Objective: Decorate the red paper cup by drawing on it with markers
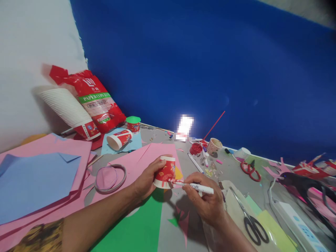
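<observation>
My left hand (149, 178) is wrapped round a red and white paper cup (168, 168), holding it above the table with the wide rim downward. Between the fingers of my right hand (206, 196) is a white acrylic marker (201, 187), its tip against the lower part of the cup's red wall. Reddish colour shows on the cup near the tip. Below the cup lie a green paper sheet (141, 224) and pink paper sheets (147, 154). Black-handled scissors (249, 220) rest on a cloth to the right of my right hand.
At the left stand a stack of paper cups (65, 108) and a red cup bag (96, 98). Red-handled scissors (250, 171), a tape roll (123, 178), a small red pot (196, 148) and a power strip (301, 227) lie about. A blue wall (183, 63) closes the back.
</observation>
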Tool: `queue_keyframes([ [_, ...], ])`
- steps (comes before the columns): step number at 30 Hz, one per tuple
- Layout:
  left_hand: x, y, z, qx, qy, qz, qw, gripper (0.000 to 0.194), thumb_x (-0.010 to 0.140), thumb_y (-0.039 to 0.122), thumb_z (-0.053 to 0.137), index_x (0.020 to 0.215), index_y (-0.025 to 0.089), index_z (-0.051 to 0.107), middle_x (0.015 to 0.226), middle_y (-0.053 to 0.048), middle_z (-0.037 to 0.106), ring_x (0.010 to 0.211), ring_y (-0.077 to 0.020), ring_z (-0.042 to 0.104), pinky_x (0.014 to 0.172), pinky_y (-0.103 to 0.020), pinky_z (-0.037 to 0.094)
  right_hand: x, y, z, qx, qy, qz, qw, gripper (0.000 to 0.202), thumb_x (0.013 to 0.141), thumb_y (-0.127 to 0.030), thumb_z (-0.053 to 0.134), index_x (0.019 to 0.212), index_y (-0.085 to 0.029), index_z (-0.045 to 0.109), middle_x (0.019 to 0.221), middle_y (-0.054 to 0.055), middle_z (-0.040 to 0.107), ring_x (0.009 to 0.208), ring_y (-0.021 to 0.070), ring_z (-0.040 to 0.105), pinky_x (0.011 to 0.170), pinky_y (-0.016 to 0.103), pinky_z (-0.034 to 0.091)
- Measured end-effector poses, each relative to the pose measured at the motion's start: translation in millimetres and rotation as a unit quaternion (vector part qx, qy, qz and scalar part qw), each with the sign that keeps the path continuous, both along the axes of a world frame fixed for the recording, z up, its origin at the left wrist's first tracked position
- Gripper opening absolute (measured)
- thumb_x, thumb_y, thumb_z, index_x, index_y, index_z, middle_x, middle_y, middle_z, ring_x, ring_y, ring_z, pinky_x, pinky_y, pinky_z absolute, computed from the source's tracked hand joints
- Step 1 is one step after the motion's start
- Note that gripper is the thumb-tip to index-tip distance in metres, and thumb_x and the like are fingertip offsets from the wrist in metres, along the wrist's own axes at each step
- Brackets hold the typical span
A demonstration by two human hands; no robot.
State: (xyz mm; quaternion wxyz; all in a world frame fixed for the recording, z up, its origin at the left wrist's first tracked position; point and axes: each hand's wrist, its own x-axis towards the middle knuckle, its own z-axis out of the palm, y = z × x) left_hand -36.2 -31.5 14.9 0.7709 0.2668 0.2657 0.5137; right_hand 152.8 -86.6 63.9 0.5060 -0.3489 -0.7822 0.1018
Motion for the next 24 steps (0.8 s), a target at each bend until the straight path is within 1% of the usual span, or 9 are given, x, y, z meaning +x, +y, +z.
queue_keyframes([
  [3, 0.0, -0.4, 0.1, 0.004, -0.001, 0.001, 1.000, 0.043, 0.079, 0.031, 0.082, 0.117, 0.015, 0.072, 0.094, -0.009, 0.077, 0.080, -0.0242, 0.075, 0.070, -0.034, 0.064, 0.9, -0.1, -0.2, -0.016, 0.001, 0.002, 1.000, 0.013, 0.091, -0.014, 0.065, 0.082, -0.022, 0.071, 0.069, -0.001, 0.074, 0.057, 0.0141, 0.070, 0.056, 0.022, 0.053],
  [7, -0.5, 0.0, -0.1, -0.002, -0.006, -0.008, 1.000, 0.044, 0.081, 0.031, 0.080, 0.121, 0.016, 0.070, 0.096, -0.009, 0.077, 0.080, -0.0251, 0.075, 0.068, -0.035, 0.063, 2.8, 0.6, 0.3, 0.002, 0.019, -0.033, 0.999, 0.014, 0.092, -0.014, 0.062, 0.084, -0.022, 0.071, 0.071, 0.001, 0.075, 0.059, 0.0152, 0.071, 0.057, 0.024, 0.053],
  [11, -1.3, 0.4, -1.4, -0.008, -0.008, -0.013, 1.000, 0.044, 0.081, 0.032, 0.080, 0.121, 0.016, 0.069, 0.094, -0.010, 0.077, 0.080, -0.0254, 0.075, 0.071, -0.036, 0.064, 3.7, 1.0, 0.5, -0.020, 0.001, -0.004, 1.000, 0.016, 0.089, -0.012, 0.062, 0.079, -0.022, 0.069, 0.067, -0.001, 0.073, 0.056, 0.0140, 0.069, 0.055, 0.022, 0.051],
  [15, -2.0, 1.1, -3.8, 0.004, -0.004, -0.028, 1.000, 0.046, 0.082, 0.034, 0.079, 0.123, 0.016, 0.069, 0.094, -0.010, 0.077, 0.077, -0.0245, 0.074, 0.065, -0.034, 0.062, 3.2, 1.7, -0.1, -0.007, 0.027, -0.027, 0.999, 0.014, 0.091, -0.014, 0.062, 0.084, -0.022, 0.070, 0.070, 0.001, 0.074, 0.059, 0.0154, 0.070, 0.057, 0.024, 0.053],
  [20, -2.2, 1.1, -5.8, 0.017, 0.007, -0.024, 1.000, 0.045, 0.083, 0.035, 0.078, 0.124, 0.016, 0.070, 0.096, -0.010, 0.077, 0.082, -0.0252, 0.075, 0.070, -0.034, 0.063, 2.5, 2.4, 0.2, -0.014, 0.001, -0.003, 1.000, 0.016, 0.090, -0.012, 0.062, 0.078, -0.022, 0.069, 0.066, 0.000, 0.073, 0.056, 0.0148, 0.068, 0.055, 0.023, 0.051],
  [24, -2.0, 0.0, -6.2, 0.022, 0.014, -0.024, 0.999, 0.046, 0.083, 0.035, 0.079, 0.124, 0.016, 0.070, 0.095, -0.010, 0.077, 0.081, -0.0247, 0.074, 0.073, -0.036, 0.063, 2.5, 2.2, 0.3, -0.008, 0.015, -0.014, 1.000, 0.015, 0.091, -0.013, 0.062, 0.082, -0.022, 0.070, 0.070, 0.002, 0.075, 0.060, 0.0167, 0.070, 0.058, 0.025, 0.053],
])
